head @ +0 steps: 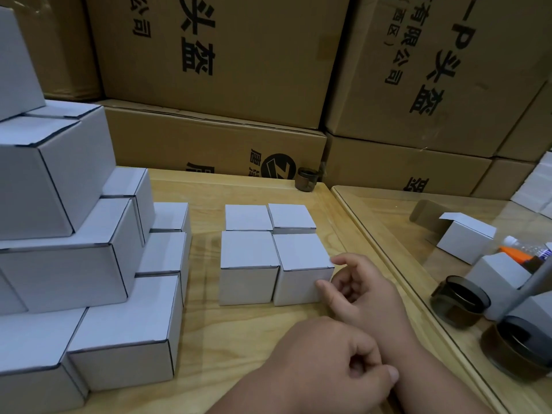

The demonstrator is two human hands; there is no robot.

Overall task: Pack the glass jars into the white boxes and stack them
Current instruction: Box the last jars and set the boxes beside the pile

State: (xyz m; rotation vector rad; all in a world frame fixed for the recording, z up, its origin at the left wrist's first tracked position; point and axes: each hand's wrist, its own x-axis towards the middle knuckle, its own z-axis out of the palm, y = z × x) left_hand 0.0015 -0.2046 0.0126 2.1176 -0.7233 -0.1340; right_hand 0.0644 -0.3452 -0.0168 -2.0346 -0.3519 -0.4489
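Four closed white boxes stand in a two-by-two block on the wooden table; the near right one (301,273) is touched at its right edge by the thumb and forefinger of my right hand (358,291), whose other fingers are loosely curled. My left hand (334,363) rests lower on the table in a fist, holding nothing visible. A tall stepped stack of white boxes (74,234) fills the left. Two dark glass jars (460,297) (519,345) sit at the right on a glass-topped surface. An open white box (466,237) stands behind them.
A third dark jar (306,179) stands at the table's back edge. Large brown cartons (227,55) wall off the back. An orange-capped bottle (519,252) and a grey pole (534,282) sit among small boxes at the right.
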